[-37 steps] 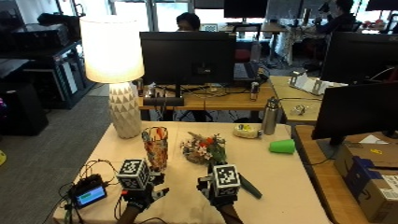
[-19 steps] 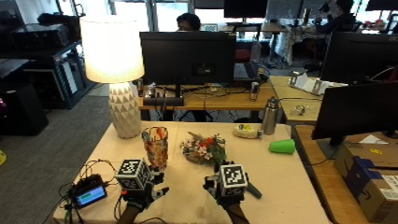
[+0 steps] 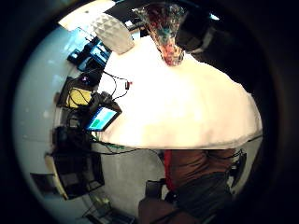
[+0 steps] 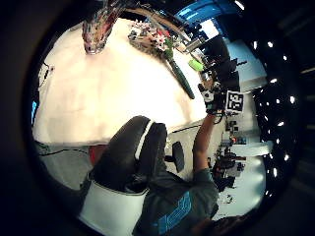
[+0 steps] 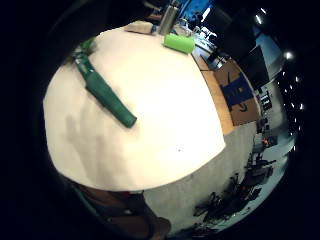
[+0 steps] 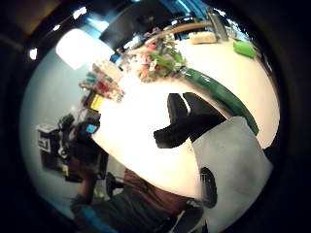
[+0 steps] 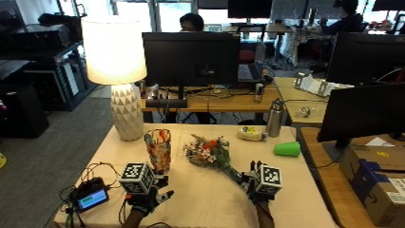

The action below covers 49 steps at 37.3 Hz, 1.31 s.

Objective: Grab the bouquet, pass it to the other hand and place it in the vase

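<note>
The bouquet point(image 7: 208, 153) lies on the table point(image 7: 202, 204), its pink and white flowers toward the vase and its green-wrapped stem point(image 7: 235, 173) pointing at my right hand. The patterned glass vase point(image 7: 158, 149) stands upright left of it. My right hand point(image 7: 263, 184) hovers at the stem's end, fingers relaxed and holding nothing. Its palm views show the stem point(image 5: 105, 97) on the table below and the fingers point(image 6: 182, 121) short of the flowers point(image 6: 160, 60). My left hand point(image 7: 149, 195) hangs with spread fingers in front of the vase point(image 3: 166, 32), empty.
A white lamp point(image 7: 120, 71) stands at the table's far left corner. A metal bottle point(image 7: 274, 118), a green cup point(image 7: 286, 148) and a small pale object point(image 7: 251, 134) sit at the far right. A small screen with cables point(image 7: 91, 199) lies at the near left edge.
My right hand has moved to the right, to the end of the bouquet's stem. The left hand, bouquet and vase have stayed in place.
</note>
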Available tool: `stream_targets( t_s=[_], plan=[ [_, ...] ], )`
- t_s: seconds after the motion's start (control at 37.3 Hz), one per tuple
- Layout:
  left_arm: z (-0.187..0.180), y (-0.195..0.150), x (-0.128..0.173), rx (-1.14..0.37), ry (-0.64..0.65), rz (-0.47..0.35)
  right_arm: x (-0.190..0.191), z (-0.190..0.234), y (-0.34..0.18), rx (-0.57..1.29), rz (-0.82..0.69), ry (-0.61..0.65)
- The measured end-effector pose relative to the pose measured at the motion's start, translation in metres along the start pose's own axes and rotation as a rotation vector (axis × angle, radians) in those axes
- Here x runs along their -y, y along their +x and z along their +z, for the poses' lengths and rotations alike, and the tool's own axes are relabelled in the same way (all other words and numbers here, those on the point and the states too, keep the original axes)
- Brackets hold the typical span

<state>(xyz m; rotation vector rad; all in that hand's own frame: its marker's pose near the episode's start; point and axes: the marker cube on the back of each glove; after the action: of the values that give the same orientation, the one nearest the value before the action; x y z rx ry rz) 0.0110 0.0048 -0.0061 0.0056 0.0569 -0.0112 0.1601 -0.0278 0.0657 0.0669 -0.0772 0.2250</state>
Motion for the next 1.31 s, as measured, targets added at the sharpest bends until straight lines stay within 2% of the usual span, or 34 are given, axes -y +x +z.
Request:
stream_targets(
  t_s=[0.32,0.54,1.1,1.31],
  plan=[
    [0.01,0.005,0.003,-0.01,-0.03,0.009,0.031,0.079,0.038,-0.045,0.083,-0.226],
    [0.016,0.002,0.007,-0.01,-0.031,0.001,0.026,0.095,0.041,-0.077,0.12,-0.329],
    [0.02,0.009,0.013,-0.041,-0.04,0.006,0.041,0.099,0.024,-0.312,0.116,-0.144],
    [-0.005,0.016,0.022,-0.082,0.026,0.022,0.042,0.087,0.019,-0.161,0.143,-0.073]
  ],
)
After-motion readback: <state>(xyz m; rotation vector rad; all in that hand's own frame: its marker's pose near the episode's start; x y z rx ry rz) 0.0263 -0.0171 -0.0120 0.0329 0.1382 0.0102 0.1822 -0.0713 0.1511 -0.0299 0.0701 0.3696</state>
